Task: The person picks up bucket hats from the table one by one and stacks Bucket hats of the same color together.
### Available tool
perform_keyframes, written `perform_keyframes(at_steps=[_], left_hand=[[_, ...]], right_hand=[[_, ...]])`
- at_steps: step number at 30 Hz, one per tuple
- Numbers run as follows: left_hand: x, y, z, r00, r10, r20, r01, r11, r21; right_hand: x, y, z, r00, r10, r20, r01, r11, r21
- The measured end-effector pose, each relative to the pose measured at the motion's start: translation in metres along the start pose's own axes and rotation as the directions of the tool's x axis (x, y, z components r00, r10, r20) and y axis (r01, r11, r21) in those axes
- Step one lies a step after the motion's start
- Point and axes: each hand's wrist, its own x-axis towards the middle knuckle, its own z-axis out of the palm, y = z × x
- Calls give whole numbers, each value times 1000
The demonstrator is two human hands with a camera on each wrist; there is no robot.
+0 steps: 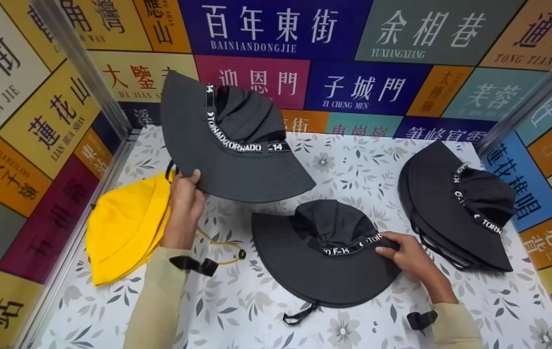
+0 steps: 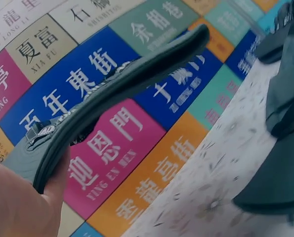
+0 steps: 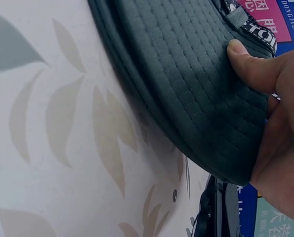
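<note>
My left hand (image 1: 186, 201) pinches the brim of a dark grey bucket hat (image 1: 237, 169), holding it tilted above the table. A printed "TORNADO" band runs round its crown. In the left wrist view this hat (image 2: 122, 81) shows edge-on, with the left hand (image 2: 25, 202) at its brim. My right hand (image 1: 409, 257) grips the right side of a second dark grey bucket hat (image 1: 324, 276), which has a black chin cord below its brim. In the right wrist view the thumb of the right hand (image 3: 285, 108) lies on the stitched brim (image 3: 196, 84); the other fingers are mostly hidden.
A yellow bucket hat (image 1: 128, 225) with a yellow cord lies at the left, partly behind my left arm. Black bucket hats (image 1: 431, 203) lie stacked at the right. The table (image 1: 227, 310) has a leaf-patterned cover. Printed sign panels (image 1: 276, 29) stand around it.
</note>
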Motion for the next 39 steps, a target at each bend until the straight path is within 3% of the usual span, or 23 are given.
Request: perform_keyframes(at_steps=[5, 11, 18, 27, 33, 39], left_hand=[[-13, -9, -4, 992, -91, 86, 98, 992, -74], [-29, -24, -4, 987, -104, 120, 115, 989, -90], [-47, -43, -1, 977, -115, 182, 147, 974, -173], [-77, -79, -4, 938, -148, 313, 194, 974, -120], [-91, -107, -7, 920, -188, 344, 224, 972, -67], [-99, -131, -10, 914, -225, 338, 256, 965, -50]], right_hand=[[0, -2, 0, 1000, 10, 4, -10, 1000, -11], [1, -5, 1, 1000, 15, 0, -15, 1000, -12], [3, -6, -1, 1000, 19, 11, -19, 1000, 3], [5, -8, -6, 997, -33, 66, 27, 996, 85], [5, -8, -7, 995, -65, 77, 58, 994, 93], [5, -10, -10, 997, -49, 64, 46, 997, 54]])
